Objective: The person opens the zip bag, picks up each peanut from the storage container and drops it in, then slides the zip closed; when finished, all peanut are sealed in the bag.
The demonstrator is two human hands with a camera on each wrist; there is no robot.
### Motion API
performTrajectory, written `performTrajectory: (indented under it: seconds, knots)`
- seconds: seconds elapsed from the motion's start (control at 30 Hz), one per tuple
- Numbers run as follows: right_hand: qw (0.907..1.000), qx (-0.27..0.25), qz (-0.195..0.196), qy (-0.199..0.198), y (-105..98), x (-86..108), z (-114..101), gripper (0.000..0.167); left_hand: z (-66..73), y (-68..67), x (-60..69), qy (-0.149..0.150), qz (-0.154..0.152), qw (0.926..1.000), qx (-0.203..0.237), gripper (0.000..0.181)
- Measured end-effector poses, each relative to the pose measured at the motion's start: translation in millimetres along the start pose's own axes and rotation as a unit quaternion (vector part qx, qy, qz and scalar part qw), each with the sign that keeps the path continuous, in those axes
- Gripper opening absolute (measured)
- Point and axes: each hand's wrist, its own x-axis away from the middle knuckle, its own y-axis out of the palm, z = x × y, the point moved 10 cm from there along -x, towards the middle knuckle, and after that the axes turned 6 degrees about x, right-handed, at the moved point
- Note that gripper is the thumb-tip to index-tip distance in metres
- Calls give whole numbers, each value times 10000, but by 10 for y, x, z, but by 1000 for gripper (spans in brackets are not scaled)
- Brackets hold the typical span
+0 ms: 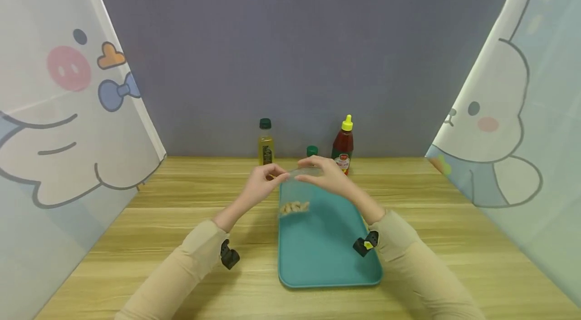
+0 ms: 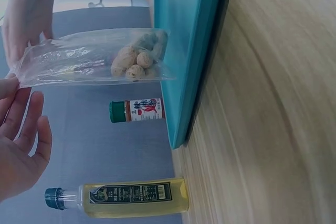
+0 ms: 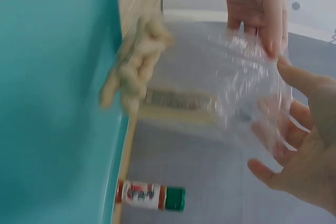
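Note:
A clear plastic bag hangs upright over the far left part of a teal tray. Unshelled peanuts lie gathered in its bottom, blurred in the right wrist view. My left hand pinches the bag's top edge between thumb and fingers. On the other side, my right hand holds the same top edge, its thumb tip close to the left fingertips. Several right fingers show through the film in the right wrist view; whether they are inside or behind the bag I cannot tell.
Behind the tray stand an oil bottle with a dark green cap, a small green-capped seasoning jar, and a red sauce bottle with a yellow nozzle. The wooden table meets a grey back panel and printed side curtains.

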Motion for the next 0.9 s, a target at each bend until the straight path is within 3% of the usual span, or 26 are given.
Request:
performTrajectory:
  seconds: [0.13, 0.3, 0.7, 0.9]
  knots:
    - [9998, 55, -169, -135, 81, -66, -67, 18, 1, 24, 26, 29, -46, 10000, -50, 17]
    - [9991, 225, -214, -279, 122, -93, -85, 12, -13, 26, 47, -12, -26, 9999, -169, 15]
    - [9892, 482, 537, -1277, -51, -29, -187, 9, 25, -28, 44, 11, 67, 10000, -21, 16]
    - [9914, 457, 684, -1021, -134, 44, -59, 7, 11, -97, 46, -51, 138, 9998, -115, 16]
